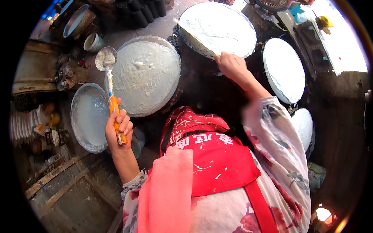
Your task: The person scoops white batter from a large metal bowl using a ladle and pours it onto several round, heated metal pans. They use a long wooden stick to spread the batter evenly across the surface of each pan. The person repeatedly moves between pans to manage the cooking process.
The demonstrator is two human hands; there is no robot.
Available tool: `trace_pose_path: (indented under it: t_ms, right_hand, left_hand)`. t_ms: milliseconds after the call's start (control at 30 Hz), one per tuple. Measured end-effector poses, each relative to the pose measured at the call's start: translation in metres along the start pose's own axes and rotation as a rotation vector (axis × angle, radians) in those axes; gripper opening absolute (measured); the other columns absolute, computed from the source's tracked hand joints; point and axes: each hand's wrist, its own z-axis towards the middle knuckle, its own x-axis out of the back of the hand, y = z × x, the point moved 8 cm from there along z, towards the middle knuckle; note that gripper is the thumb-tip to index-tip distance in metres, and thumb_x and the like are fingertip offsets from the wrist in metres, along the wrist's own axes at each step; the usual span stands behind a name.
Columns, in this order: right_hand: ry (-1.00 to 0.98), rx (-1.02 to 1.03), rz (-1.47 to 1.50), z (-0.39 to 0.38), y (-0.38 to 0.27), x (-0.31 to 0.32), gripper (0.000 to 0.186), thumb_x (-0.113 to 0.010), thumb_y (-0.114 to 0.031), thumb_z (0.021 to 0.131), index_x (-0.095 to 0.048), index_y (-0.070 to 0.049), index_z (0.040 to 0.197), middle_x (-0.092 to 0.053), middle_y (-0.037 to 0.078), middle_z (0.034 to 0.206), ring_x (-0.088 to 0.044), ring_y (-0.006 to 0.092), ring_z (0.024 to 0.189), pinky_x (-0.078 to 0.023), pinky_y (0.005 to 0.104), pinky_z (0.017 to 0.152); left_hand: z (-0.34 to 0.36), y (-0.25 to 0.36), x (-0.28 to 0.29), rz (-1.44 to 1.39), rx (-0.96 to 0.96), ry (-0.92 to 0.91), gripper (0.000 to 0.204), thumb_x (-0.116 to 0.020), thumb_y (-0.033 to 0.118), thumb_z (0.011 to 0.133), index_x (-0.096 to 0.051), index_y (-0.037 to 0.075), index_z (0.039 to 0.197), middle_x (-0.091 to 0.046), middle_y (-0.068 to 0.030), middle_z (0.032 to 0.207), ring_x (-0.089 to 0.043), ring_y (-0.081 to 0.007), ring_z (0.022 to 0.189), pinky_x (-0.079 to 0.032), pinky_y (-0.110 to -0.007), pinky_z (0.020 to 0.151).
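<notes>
My left hand point(119, 130) is closed round the orange handle of a ladle point(110, 83). Thick white batter coats the ladle's bowl, which is raised by the left rim of a wide basin point(178, 58). Lumpy, pale batter point(143, 79) fills that basin. Farther right, my right hand point(233, 69) pinches the near end of a thin, pale stick point(196, 35). The stick slants across the left part of a round steamer top point(249, 27) covered with a white layer point(223, 23). My right fingers are at the near edge of that top.
A smaller basin of milky liquid point(89, 116) stands left of the batter. Two more round white tops point(283, 70) point(303, 126) lie along the right side. Dark cylindrical briquettes point(142, 11) are stacked at the far side. A flame point(323, 214) glows at the lower right.
</notes>
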Motion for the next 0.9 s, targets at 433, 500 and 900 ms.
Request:
trace_pose_path:
  t_ms: [433, 500, 900]
  right_hand:
    - [0.071, 0.311, 0.129, 0.145, -0.040, -0.042, 0.017, -0.053, -0.015, 0.080, -0.060, 0.000, 0.084, -0.065, 0.020, 0.080, -0.065, 0.0342, 0.080, -0.050, 0.0421, 0.070]
    - [0.086, 0.318, 0.201, 0.152, -0.034, -0.031, 0.015, -0.049, -0.011, 0.079, -0.060, -0.001, 0.081, -0.065, 0.020, 0.078, -0.064, 0.0348, 0.076, -0.050, 0.0432, 0.069]
    - [0.285, 0.176, 1.091, 0.197, 0.118, 0.083, 0.015, -0.061, -0.016, 0.088, -0.061, -0.002, 0.093, -0.063, 0.004, 0.077, -0.057, 0.0101, 0.066, -0.045, 0.0248, 0.063]
  left_hand:
    - [-0.004, -0.024, -0.030, -0.100, -0.116, 0.122, 0.038, -0.034, 0.015, 0.099, -0.034, -0.003, 0.132, -0.040, -0.0027, 0.069, -0.040, -0.0070, 0.044, -0.039, -0.020, 0.038]
    - [-0.005, -0.028, -0.032, -0.081, -0.114, 0.158, 0.036, -0.035, 0.016, 0.099, -0.038, 0.000, 0.131, -0.039, -0.0007, 0.068, -0.038, -0.0062, 0.043, -0.038, -0.020, 0.038]
    - [0.012, -0.041, -0.064, -0.006, -0.025, 0.144, 0.038, -0.034, 0.015, 0.098, -0.037, 0.002, 0.134, -0.041, -0.0016, 0.068, -0.039, -0.0068, 0.041, -0.037, -0.020, 0.037]
